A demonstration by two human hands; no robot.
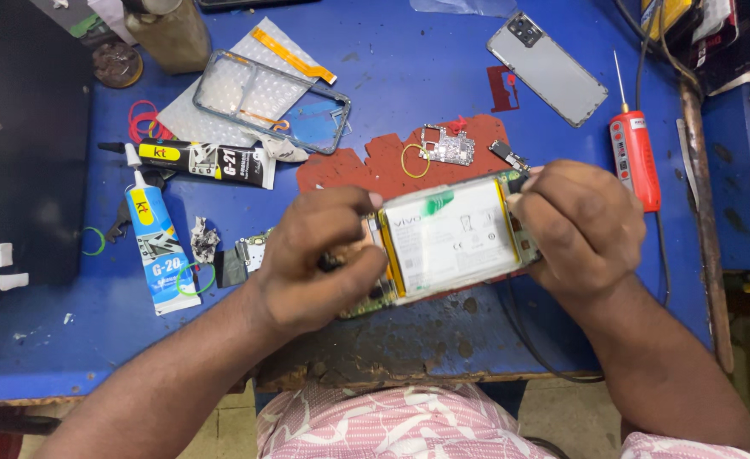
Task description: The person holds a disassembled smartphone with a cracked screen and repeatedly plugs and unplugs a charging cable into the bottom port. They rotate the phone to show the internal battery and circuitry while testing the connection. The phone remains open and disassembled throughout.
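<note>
An opened phone (447, 238) with its white battery facing up is held over the blue worktable (409, 68), between both hands. My left hand (319, 255) grips its left end, fingers curled around the edge. My right hand (583, 225) clasps the right end, with the thumb and fingertips pinched at the top right corner, by a small dark part. Behind the phone, a small circuit board (447, 146) and a yellow ring (415, 160) lie on a red mat (375, 166).
Two glue tubes lie at the left, one black (205, 160) and one white and blue (158, 242). A clear phone frame (268, 98) rests on bubble wrap. A grey back cover (547, 68) lies at the top right, and a red pen-shaped tool (634, 153) at the right.
</note>
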